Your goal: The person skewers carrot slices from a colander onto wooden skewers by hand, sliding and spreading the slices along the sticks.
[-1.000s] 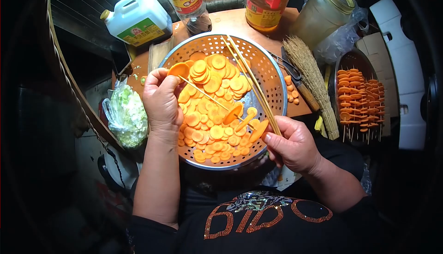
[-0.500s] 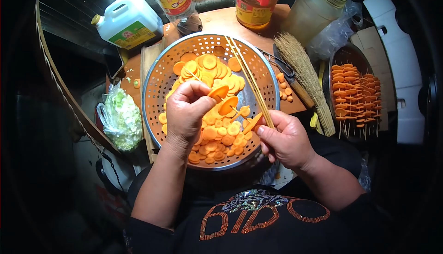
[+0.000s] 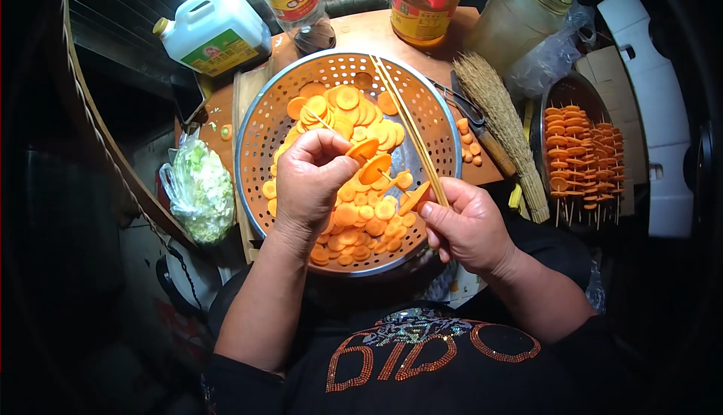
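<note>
Above a perforated metal colander [image 3: 254, 212], my left hand [image 3: 310, 181] is closed in a pinch on a thin skewer threaded with carrot slices [image 3: 374, 168]. The skewer's bare tip [image 3: 316, 116] pokes out beyond my left fingers. My right hand [image 3: 471, 227] is closed around a few long bamboo skewers [image 3: 410, 125], which slant up across the colander's rim. A carrot slice [image 3: 413, 198] sits at my right thumb, and the threaded skewer points toward it; whether it pierces that slice I cannot tell. Many loose carrot slices [image 3: 350, 230] fill the colander beneath both hands.
Finished carrot skewers [image 3: 584, 155] lie in a metal bowl at right. A straw brush [image 3: 501, 129], a knife handle [image 3: 495, 151] and carrot ends [image 3: 468, 144] are beside the colander. Behind stand a white jug [image 3: 215, 31], bottles and a jar [image 3: 520, 16]. Left is bagged chopped cabbage [image 3: 199, 189].
The whole view has shifted slightly, with things appearing a little farther right. Both hands keep the same grip, and the carrot slices on the skewer look unchanged.
</note>
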The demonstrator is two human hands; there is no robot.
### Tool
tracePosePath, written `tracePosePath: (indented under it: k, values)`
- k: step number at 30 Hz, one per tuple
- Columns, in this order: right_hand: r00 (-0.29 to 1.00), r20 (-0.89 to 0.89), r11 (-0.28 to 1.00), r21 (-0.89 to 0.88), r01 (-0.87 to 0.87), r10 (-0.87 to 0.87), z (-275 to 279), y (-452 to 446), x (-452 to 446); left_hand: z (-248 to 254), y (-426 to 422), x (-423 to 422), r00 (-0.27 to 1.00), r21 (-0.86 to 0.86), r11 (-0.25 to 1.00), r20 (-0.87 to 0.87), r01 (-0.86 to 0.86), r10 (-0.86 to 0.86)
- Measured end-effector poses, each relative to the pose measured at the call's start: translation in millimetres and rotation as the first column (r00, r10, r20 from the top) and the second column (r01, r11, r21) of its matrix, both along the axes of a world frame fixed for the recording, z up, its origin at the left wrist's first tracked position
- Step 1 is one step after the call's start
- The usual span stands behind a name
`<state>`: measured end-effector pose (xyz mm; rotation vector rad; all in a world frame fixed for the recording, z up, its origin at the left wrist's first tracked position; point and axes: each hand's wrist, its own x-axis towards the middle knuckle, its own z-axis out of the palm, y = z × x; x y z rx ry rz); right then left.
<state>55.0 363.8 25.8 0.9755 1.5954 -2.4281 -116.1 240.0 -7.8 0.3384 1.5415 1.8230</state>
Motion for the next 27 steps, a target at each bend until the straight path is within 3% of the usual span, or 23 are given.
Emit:
tracePosePath:
  k: [8,13,15,17,21,23,25,27]
  values:
    - [1.0,0.015,1.0,-0.001,-0.001,0.001,3.8,0.8,-3.0,3.3,3.7,2.0,1.0,0.004,1.0,-0.005,-0.011,0.011]
    - [0.993,-0.026,0.993,-0.017,0.113,-0.113,-0.2,4.5,-2.0,0.3,2.0,-10.6,1.0,0.08,0.997,0.003,0.003,-0.003]
    - [0.989,-0.035,0.989,-0.021,0.145,-0.145,2.6,6.5,-3.0,-4.2,-0.6,-19.9,0.994,0.018,0.995,-0.042,-0.099,0.1]
    - [0.99,-0.029,0.991,-0.008,0.135,-0.135,4.9,8.4,-2.2,-17.9,-5.9,-30.7,0.975,-0.122,0.986,-0.205,-0.117,0.09]
    - [0.989,-0.033,0.99,-0.012,0.141,-0.142,1.0,3.7,-2.7,-53.0,-7.6,-26.1,0.876,-0.552,0.833,-0.419,-0.038,-0.238]
    - [0.991,-0.035,0.992,-0.013,0.129,-0.129,1.7,3.3,-2.4,-52.7,-5.3,-11.6,0.634,-0.738,0.666,-0.566,-0.106,-0.527]
    - [0.992,-0.032,0.992,-0.009,0.123,-0.123,0.7,3.2,-1.6,-57.9,-3.9,-0.8,0.592,-0.755,0.646,-0.572,-0.11,-0.568]
    - [0.993,-0.03,0.993,-0.004,0.118,-0.118,0.9,3.7,-0.6,-56.1,0.2,8.5,0.491,-0.849,0.516,-0.5,-0.116,-0.713]
